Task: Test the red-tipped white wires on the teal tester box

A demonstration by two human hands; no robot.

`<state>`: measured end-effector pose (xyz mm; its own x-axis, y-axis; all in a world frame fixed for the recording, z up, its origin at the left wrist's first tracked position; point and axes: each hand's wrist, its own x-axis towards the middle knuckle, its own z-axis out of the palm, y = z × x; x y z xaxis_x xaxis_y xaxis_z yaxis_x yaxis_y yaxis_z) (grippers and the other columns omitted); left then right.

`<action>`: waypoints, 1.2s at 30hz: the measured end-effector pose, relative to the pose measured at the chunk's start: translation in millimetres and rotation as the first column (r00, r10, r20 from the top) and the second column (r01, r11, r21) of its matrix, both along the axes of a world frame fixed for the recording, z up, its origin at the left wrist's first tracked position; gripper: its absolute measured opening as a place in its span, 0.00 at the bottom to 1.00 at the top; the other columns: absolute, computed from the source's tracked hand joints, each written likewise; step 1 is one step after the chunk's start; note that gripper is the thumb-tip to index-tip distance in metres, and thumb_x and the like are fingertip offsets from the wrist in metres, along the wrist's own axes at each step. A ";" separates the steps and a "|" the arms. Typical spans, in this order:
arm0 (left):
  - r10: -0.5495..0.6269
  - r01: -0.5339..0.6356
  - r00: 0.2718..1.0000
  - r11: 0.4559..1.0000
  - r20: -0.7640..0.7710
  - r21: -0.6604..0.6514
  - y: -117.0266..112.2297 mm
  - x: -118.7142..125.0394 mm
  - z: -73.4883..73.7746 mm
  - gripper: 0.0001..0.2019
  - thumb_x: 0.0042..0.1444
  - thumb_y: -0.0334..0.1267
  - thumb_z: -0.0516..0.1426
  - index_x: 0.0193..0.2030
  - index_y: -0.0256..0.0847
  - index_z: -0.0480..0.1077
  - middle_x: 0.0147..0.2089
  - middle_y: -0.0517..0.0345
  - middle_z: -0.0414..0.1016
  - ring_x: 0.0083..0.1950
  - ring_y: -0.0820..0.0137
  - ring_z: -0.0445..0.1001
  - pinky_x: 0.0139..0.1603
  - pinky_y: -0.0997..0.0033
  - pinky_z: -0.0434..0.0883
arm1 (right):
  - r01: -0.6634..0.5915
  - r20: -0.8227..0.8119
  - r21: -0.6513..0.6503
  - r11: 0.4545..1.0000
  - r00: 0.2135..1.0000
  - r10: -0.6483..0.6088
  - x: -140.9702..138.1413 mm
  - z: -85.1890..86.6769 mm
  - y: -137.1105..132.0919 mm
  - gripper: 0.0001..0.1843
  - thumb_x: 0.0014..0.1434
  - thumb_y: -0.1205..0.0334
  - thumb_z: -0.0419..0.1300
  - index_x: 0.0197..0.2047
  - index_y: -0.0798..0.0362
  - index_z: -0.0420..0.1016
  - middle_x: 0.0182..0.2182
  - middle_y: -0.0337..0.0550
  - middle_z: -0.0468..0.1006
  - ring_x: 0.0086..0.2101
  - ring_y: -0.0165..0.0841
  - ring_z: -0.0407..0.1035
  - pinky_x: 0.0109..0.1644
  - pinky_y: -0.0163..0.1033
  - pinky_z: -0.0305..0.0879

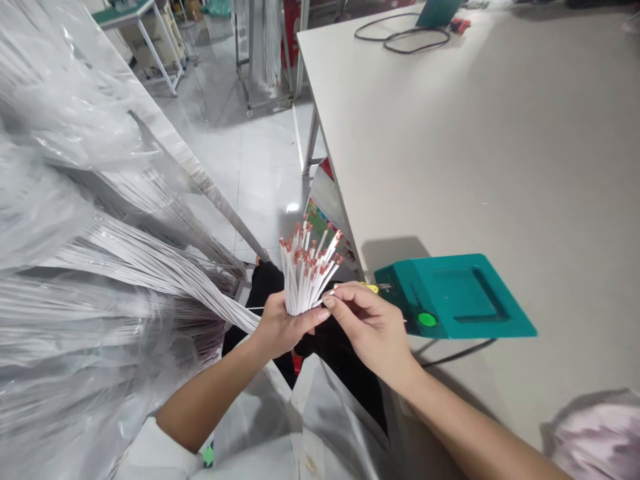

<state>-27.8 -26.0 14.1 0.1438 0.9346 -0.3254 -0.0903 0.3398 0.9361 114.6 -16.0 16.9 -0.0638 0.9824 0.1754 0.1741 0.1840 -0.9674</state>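
A thick bundle of white electrical wires (304,283) with coppery-red ends stands up out of my left hand (283,327), whose fingers are wrapped around it. The ends fan out above the grip at uneven heights. From the hand, the long part of the bundle runs off to the left. My right hand (375,327) is beside it, thumb and forefinger pinching the end of a single white wire at the bundle's right edge. Just beyond the right hand, a teal machine (460,293) with a green round button (427,320) sits on the table.
The large pale table (450,167) lies to the right, with a black cable (415,47) at its far end. A small yellow-handled tool (371,288) is partly hidden near the teal machine. Plastic-covered wire bundles (80,307) hang over a rack rail (195,170) on the left.
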 end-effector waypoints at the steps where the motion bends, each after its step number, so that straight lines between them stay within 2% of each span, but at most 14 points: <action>1: 0.010 -0.009 1.000 1.000 0.017 -0.023 0.2 -0.6 -2.2 0.12 0.44 0.42 0.63 0.27 0.33 0.73 0.21 0.59 0.68 0.22 0.75 0.66 0.24 0.74 0.65 | -0.008 -0.016 -0.010 1.000 1.000 0.008 0.4 0.2 -0.8 0.05 0.55 0.65 0.59 0.27 0.52 0.73 0.26 0.40 0.72 0.27 0.30 0.67 0.29 0.35 0.66; 5: 0.039 -0.024 0.992 0.993 0.119 -0.119 1.1 -1.4 -8.8 0.15 0.44 0.46 0.64 0.27 0.33 0.73 0.26 0.54 0.74 0.23 0.74 0.70 0.27 0.72 0.68 | -0.073 -0.107 -0.051 0.996 0.992 0.067 0.6 -0.4 -4.2 0.08 0.57 0.64 0.57 0.26 0.52 0.72 0.26 0.39 0.71 0.24 0.28 0.65 0.26 0.34 0.65; 10: 0.122 -0.097 0.977 0.985 0.175 -0.146 3.5 -0.8 -3.4 0.17 0.41 0.50 0.64 0.25 0.34 0.72 0.23 0.55 0.73 0.26 0.71 0.72 0.30 0.71 0.68 | -0.048 -0.139 -0.067 0.997 0.990 0.038 -0.7 -6.1 -7.8 0.08 0.57 0.61 0.57 0.28 0.52 0.72 0.27 0.41 0.70 0.25 0.28 0.65 0.24 0.34 0.65; 14: 0.259 -0.241 0.957 0.961 0.130 -0.138 7.8 -3.0 -1.9 0.16 0.43 0.48 0.63 0.20 0.36 0.69 0.19 0.59 0.69 0.23 0.74 0.69 0.28 0.73 0.66 | 0.008 -0.081 -0.051 0.999 0.997 -0.012 2.0 -9.3 -10.5 0.06 0.56 0.61 0.58 0.28 0.51 0.71 0.27 0.41 0.70 0.26 0.30 0.65 0.26 0.36 0.66; 18: 0.420 -0.418 0.907 0.906 0.034 -0.059 13.5 -5.6 -11.0 0.16 0.45 0.46 0.62 0.18 0.37 0.66 0.18 0.61 0.66 0.23 0.75 0.67 0.29 0.72 0.66 | 0.033 -0.053 -0.061 0.998 0.998 -0.036 8.2 -11.1 -13.4 0.08 0.56 0.60 0.59 0.26 0.51 0.69 0.26 0.42 0.70 0.27 0.32 0.66 0.27 0.38 0.65; 21: 0.487 -0.487 0.872 0.873 -0.045 -0.001 16.7 -7.9 -14.9 0.15 0.45 0.46 0.63 0.19 0.38 0.66 0.18 0.62 0.64 0.23 0.75 0.65 0.28 0.73 0.65 | 0.063 -0.057 -0.055 0.996 0.996 -0.066 14.6 -14.1 -16.9 0.10 0.56 0.61 0.58 0.25 0.51 0.68 0.26 0.41 0.69 0.27 0.32 0.66 0.29 0.39 0.66; 24: 0.425 -0.424 0.902 0.905 -0.079 0.039 15.5 -9.9 -10.0 0.14 0.46 0.45 0.62 0.21 0.38 0.68 0.17 0.64 0.62 0.21 0.76 0.62 0.26 0.74 0.63 | 0.057 -0.018 -0.025 0.998 0.998 -0.058 19.7 -16.1 -19.2 0.07 0.57 0.62 0.58 0.27 0.51 0.69 0.28 0.42 0.70 0.28 0.32 0.66 0.30 0.40 0.66; 28: 0.170 -0.165 0.973 0.985 -0.156 0.043 6.9 -7.4 4.0 0.10 0.47 0.42 0.62 0.27 0.36 0.72 0.18 0.64 0.64 0.22 0.77 0.62 0.26 0.75 0.62 | -0.014 0.134 0.049 0.999 0.991 0.007 19.7 -13.9 -15.6 0.04 0.57 0.64 0.57 0.30 0.51 0.70 0.28 0.42 0.71 0.28 0.32 0.66 0.30 0.38 0.65; 32: 0.072 -0.073 0.982 0.997 -0.176 -0.001 0.0 0.0 9.2 0.12 0.47 0.42 0.61 0.34 0.35 0.75 0.24 0.59 0.72 0.25 0.73 0.68 0.28 0.73 0.66 | -0.064 0.242 0.107 0.992 0.970 0.036 14.9 -12.9 -11.0 0.03 0.56 0.65 0.57 0.31 0.52 0.71 0.28 0.42 0.72 0.28 0.31 0.68 0.31 0.37 0.66; 36: 0.017 -0.005 0.988 0.997 -0.152 0.079 -2.1 3.8 4.0 0.11 0.47 0.41 0.61 0.34 0.36 0.76 0.34 0.53 0.77 0.38 0.66 0.74 0.38 0.71 0.69 | -0.097 0.251 0.133 0.986 0.966 0.061 12.4 -14.6 -10.6 0.04 0.58 0.65 0.56 0.33 0.51 0.72 0.29 0.42 0.74 0.30 0.32 0.69 0.32 0.37 0.67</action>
<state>-23.9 -28.1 18.1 0.0873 0.9592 -0.2687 0.0525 0.2649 0.9628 127.0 -26.6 2.3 -0.1986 0.9385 0.2826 0.3825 0.3397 -0.8592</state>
